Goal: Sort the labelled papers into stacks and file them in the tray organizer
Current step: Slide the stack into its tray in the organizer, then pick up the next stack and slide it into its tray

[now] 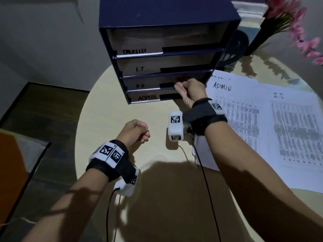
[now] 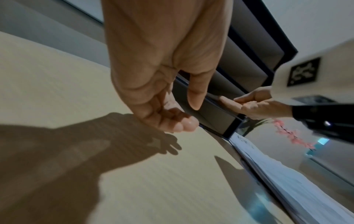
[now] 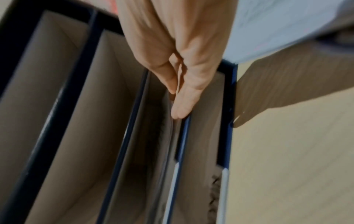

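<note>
The dark blue tray organizer (image 1: 167, 14) stands at the back of the round table, with trays marked I.T, H.R (image 1: 145, 84) and ADMIN. My right hand (image 1: 181, 88) is at the front lip of the H.R tray. In the right wrist view its thumb and forefinger (image 3: 175, 103) pinch the near edge of the papers (image 3: 171, 136) that lie inside that tray. My left hand (image 1: 138, 131) hovers over the table in front of the organizer, fingers loosely curled and holding nothing (image 2: 188, 116). To the right lie two stacks of printed papers, one marked ADMIN (image 1: 232, 109) and one marked I.T. (image 1: 293, 130).
The cream table (image 1: 108, 109) shows bare wood in front of the organizer and casts my arms' shadows. A dark vase (image 1: 258, 37) with pink flowers (image 1: 297, 27) stands behind the papers. The table's left edge drops to a dark floor.
</note>
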`<action>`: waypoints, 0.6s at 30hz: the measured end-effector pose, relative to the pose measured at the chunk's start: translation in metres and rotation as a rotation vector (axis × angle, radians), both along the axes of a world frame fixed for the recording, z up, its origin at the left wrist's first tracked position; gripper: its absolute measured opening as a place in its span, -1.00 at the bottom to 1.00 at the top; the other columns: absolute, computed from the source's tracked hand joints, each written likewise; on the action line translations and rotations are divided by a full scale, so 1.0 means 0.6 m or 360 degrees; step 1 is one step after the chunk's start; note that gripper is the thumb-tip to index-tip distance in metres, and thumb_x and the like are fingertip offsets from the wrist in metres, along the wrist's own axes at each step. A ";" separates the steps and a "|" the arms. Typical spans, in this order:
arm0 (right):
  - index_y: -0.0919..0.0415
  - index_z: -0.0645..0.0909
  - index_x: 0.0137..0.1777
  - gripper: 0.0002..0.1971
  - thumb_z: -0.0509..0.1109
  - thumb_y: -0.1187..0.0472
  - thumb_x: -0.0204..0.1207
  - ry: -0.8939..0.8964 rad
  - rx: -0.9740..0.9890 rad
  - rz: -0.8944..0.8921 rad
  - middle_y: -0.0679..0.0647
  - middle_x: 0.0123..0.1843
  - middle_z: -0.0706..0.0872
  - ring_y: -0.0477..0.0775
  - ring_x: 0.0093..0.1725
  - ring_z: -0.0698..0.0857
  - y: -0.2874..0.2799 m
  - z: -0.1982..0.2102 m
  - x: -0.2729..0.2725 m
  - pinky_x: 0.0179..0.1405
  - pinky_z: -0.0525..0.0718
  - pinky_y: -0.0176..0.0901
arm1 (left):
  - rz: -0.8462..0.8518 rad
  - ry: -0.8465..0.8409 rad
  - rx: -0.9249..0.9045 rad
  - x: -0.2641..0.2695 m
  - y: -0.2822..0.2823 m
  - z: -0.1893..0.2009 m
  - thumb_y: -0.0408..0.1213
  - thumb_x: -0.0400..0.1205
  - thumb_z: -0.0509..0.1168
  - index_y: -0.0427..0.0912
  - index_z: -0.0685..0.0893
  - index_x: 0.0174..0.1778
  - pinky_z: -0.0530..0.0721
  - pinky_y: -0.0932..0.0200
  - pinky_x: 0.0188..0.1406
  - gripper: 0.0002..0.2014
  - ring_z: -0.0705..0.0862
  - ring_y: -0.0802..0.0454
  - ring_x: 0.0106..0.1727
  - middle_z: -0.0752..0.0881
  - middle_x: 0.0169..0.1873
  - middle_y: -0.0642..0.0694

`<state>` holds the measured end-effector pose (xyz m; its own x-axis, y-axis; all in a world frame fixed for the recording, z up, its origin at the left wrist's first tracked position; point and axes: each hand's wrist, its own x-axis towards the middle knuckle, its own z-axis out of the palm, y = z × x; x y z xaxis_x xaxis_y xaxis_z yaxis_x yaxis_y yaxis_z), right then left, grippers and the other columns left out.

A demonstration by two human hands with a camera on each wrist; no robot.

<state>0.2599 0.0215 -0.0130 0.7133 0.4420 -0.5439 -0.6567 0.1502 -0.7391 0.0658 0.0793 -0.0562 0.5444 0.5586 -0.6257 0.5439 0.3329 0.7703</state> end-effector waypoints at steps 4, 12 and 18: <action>0.26 0.56 -0.25 -0.67 0.05 0.56 0.56 -0.0425 -0.0396 -0.0150 0.18 -0.27 0.66 -0.03 -0.39 0.68 -0.130 -0.007 0.003 -0.37 0.70 -0.31 | -0.0152 -0.0004 0.0019 0.063 -0.049 -0.005 -0.43 0.63 0.20 -0.21 0.58 -0.27 0.62 0.15 -0.17 -0.84 0.61 -0.03 -0.34 0.64 -0.33 -0.19; 0.22 0.45 0.38 -0.60 0.26 0.27 0.53 -0.0735 -0.2082 0.0251 0.25 0.46 0.39 0.33 0.45 0.30 -0.382 -0.057 0.023 0.37 0.35 0.21 | -0.0598 0.0259 0.0407 0.195 -0.164 -0.007 -0.14 0.39 0.33 -0.35 0.71 -0.28 0.54 0.31 -0.33 -0.72 0.66 -0.16 -0.01 0.70 -0.04 -0.37; 0.27 0.20 0.52 -0.42 0.27 0.19 0.53 -0.0954 -0.2200 0.0816 0.28 0.53 0.20 0.34 0.47 0.22 -0.394 -0.076 0.002 0.39 0.33 0.15 | -0.0828 0.0517 0.0684 0.258 -0.224 0.012 -0.25 0.59 0.22 -0.32 0.29 0.44 0.47 -0.07 0.33 -0.49 0.35 -0.30 0.41 0.28 0.41 -0.31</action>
